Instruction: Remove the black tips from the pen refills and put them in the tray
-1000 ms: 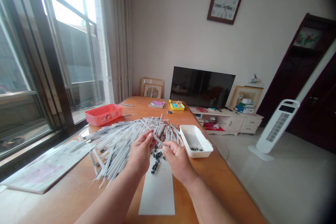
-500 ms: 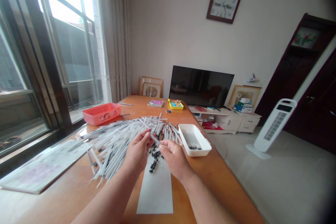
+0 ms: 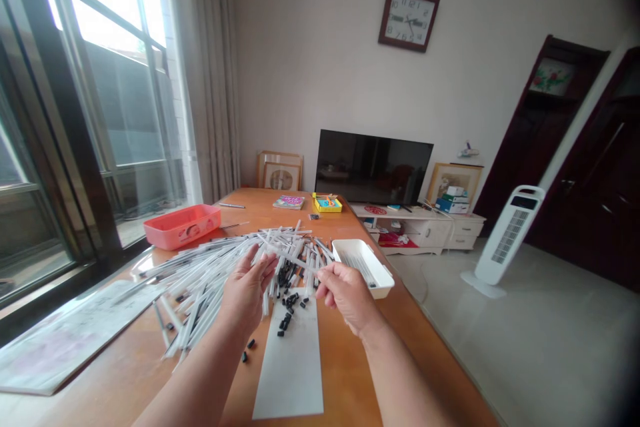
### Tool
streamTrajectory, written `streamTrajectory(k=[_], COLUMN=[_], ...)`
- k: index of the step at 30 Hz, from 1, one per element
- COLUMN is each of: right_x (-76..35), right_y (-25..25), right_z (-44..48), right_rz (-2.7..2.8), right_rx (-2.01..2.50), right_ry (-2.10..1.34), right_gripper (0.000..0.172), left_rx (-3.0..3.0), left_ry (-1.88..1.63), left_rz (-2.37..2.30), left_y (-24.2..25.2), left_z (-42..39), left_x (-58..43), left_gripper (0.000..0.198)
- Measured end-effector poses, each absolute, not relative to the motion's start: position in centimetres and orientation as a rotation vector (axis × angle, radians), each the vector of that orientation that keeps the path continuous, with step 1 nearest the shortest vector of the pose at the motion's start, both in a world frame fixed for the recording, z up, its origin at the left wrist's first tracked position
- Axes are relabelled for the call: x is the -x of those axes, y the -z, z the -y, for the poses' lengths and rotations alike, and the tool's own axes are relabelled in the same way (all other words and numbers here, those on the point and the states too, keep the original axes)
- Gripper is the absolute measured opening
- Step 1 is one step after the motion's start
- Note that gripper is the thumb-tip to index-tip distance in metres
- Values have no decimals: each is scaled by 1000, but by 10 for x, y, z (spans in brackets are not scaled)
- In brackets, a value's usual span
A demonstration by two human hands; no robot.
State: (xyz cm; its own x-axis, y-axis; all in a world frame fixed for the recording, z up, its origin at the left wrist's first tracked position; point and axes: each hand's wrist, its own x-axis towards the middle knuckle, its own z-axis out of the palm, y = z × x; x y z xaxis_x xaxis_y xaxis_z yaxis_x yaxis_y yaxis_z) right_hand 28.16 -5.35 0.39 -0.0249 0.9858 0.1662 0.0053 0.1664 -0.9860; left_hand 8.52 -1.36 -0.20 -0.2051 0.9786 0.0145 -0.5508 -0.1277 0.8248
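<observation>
Over the orange table [image 3: 425, 360], both hands are raised just above a loose pile of white tubes [image 3: 210, 283]; the right hand [image 3: 347, 297] pinches one end of a thin white tube [image 3: 295, 260] between thumb and forefinger, its other fingers curled under, while the left hand [image 3: 245, 290] stands half open with fingers gently curved near the tube's far end (whether those fingers grip it cannot be told). Lifted like this, the tube seems held clear of the heap so that it does not catch on its neighbours; the hands are apart, joined only by that tube. Below them, small black caps [image 3: 287, 317] cluster on a strip of white paper [image 3: 287, 367], where the pale ground likely makes them easy to see; a few strays lie on the bare wood [image 3: 249, 350]. Just beside the right hand sits a white tray [image 3: 363, 267], a few thin tubes lying parallel inside it, apparently kept apart from the jumble and within easy reach. Farther off, by the window, stands a pink tray [image 3: 183, 227]; a printed sheet [image 3: 75, 340] lies at the table's left edge.
</observation>
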Motion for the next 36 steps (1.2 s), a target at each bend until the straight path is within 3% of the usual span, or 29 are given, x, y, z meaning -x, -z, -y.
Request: streamTrajectory(k=[3,8,16,28,36], right_x=[-301,-344,-361,-349,-350], right_y=[-4,-3,1,14,17], right_z=[44,31,28,17,16], right_rz=[1208,1091,1207,1309,1368], right_rx=[1107,1506,2102,2240,2250], right_ry=[-903,-304,48,82,39], right_gripper=[31,33,23,19,21], left_rx=[-721,-734,-795,-774,-774], left_ry=[-1639,-1658,-1668,-1665,-1692], left_rz=[-915,-1012,-1082,-1138,-1136], left_y=[0,4,10,10,10], left_z=[15,10,4,1,1], left_x=[-83,-76,-67,-64,-60], left_gripper=[62,53,45,35,43])
